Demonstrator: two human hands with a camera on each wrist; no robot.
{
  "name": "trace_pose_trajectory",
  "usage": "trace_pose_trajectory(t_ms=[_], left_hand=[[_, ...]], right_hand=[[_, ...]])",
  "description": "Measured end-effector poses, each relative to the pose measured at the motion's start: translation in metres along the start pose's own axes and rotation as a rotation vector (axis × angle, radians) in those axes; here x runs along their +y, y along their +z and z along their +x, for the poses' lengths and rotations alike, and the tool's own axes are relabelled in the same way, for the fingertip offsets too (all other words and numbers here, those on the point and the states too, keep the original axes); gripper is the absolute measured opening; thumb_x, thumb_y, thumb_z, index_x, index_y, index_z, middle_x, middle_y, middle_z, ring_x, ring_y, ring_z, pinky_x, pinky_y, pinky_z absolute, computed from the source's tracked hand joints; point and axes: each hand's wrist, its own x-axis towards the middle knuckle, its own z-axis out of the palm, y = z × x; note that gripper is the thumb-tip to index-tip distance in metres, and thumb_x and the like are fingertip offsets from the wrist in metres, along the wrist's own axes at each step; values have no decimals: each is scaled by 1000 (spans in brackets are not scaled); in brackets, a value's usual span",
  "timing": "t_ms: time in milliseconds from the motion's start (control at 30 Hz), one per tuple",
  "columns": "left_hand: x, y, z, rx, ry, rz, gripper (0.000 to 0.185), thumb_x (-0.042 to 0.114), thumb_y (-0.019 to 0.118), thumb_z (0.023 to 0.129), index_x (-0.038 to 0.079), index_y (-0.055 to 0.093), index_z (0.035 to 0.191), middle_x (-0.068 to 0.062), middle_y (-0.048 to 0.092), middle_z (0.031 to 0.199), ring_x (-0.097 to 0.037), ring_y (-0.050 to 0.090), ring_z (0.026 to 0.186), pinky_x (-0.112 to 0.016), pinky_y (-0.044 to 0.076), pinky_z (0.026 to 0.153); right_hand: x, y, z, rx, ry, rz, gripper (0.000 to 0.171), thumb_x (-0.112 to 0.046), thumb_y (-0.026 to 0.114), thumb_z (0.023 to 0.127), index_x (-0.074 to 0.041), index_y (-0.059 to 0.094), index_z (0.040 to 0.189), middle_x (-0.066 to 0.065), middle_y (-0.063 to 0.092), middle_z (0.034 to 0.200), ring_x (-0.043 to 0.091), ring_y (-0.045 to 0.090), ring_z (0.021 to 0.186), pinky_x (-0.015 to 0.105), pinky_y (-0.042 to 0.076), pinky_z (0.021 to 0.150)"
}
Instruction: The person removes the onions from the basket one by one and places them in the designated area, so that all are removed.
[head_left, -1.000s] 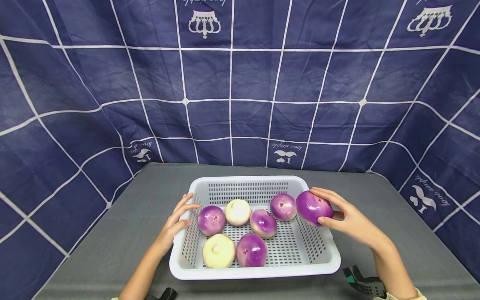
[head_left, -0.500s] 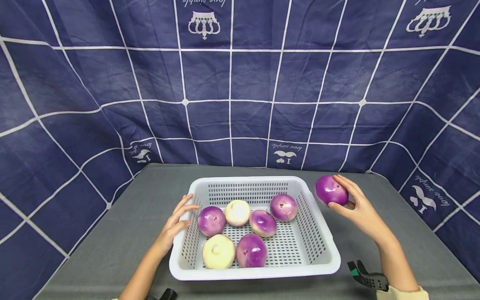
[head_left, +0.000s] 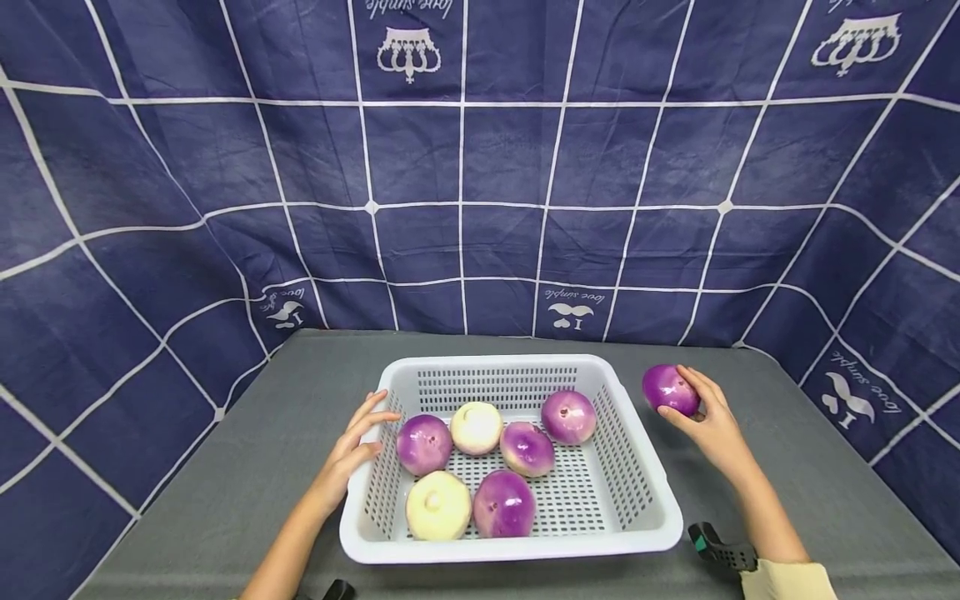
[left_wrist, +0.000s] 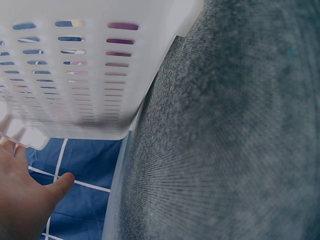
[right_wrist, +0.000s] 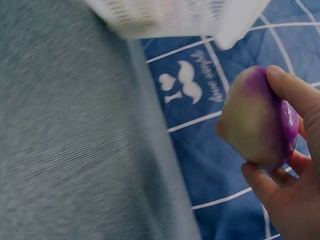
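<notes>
My right hand (head_left: 714, 427) grips a turnip (head_left: 667, 390) to the right of the basket, fingers on its far side and thumb on its near side. In the right wrist view, the turnip's pale underside (right_wrist: 247, 117) shows, and its purple top faces the palm. My left hand (head_left: 341, 462) rests at the left rim of a white plastic basket (head_left: 510, 551), fingers spread and reaching over the edge. Its thumb (left_wrist: 62, 184) sticks out beside the basket wall in the left wrist view. Inside the basket lie several turnips, such as a purple one (head_left: 504, 503) and a cream one (head_left: 438, 506).
A grey cloth (head_left: 300, 392) covers the table under the basket. Behind it and at both sides hangs a navy curtain (head_left: 495, 158) with white lines. Each wrist wears a black strap, the right one (head_left: 723, 547) below the basket's right corner.
My right hand has carried the turnip from over the basket's right rim out to the right, then slightly lower. My left hand and the basket have stayed in place.
</notes>
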Motion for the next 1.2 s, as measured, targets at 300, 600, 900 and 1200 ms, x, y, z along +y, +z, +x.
trace_pose_trajectory(t_ms=[300, 600, 900, 1200], left_hand=[[1, 0, -1, 3, -15, -7, 38, 1, 41, 79, 0, 55, 114, -14, 24, 147, 6, 5, 135, -70, -7, 98], [1, 1, 0, -7, -1, -4, 38, 1, 41, 79, -3, 53, 114, -17, 22, 147, 3, 4, 136, -70, -9, 98], [1, 1, 0, 6, -5, 0, 38, 1, 41, 79, 0, 55, 114, -16, 23, 147, 0, 4, 137, -69, -8, 99], [1, 1, 0, 5, -8, 2, 38, 1, 41, 79, 0, 55, 114, -17, 23, 147, 3, 5, 136, -70, -8, 98]], right_hand=[[27, 13, -2, -61, -18, -33, 68, -14, 61, 85, 1, 25, 140, 33, 19, 138, 51, 27, 121, 67, 29, 91], [42, 20, -7, -123, 83, -10, 72, -21, 61, 84, -2, 22, 141, 33, 16, 138, 49, 24, 122, 66, 26, 92], [51, 20, -9, -112, 118, 40, 72, -23, 59, 85, -4, 20, 142, 28, 19, 136, 39, 29, 120, 38, 35, 95], [52, 16, -12, -138, 146, 95, 72, -23, 56, 88, -7, 14, 144, 28, 19, 140, 35, 31, 123, 31, 36, 97]])
